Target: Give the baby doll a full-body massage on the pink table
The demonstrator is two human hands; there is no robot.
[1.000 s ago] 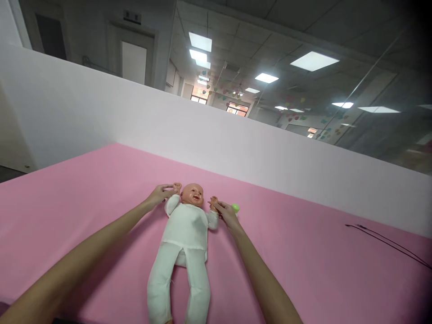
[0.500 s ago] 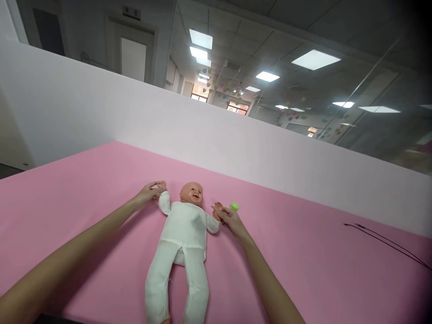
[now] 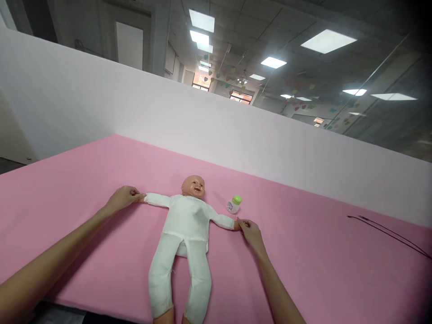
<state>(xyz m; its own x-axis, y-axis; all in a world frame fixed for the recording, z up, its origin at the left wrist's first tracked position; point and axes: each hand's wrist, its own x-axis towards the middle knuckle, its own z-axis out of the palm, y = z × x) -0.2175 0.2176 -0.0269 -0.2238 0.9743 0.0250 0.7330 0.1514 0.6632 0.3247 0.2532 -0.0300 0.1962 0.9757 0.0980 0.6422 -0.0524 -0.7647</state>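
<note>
A baby doll in a white suit lies face up on a pink surface, head toward the far wall, feet toward me. Its arms are stretched straight out to both sides. My left hand pinches the doll's hand at the end of the arm on my left. My right hand pinches the doll's other hand, on my right. A small white bottle with a green cap lies just beyond the arm on the right, close to the doll's head.
A white partition wall runs along the far edge of the pink surface. A thin black cable lies at the far right. The near edge of the pink surface is just below the doll's feet.
Both hands have pulled the doll's arms from beside its head outward and down until they lie spread straight. The bottle, earlier half hidden behind my right hand, now shows in full.
</note>
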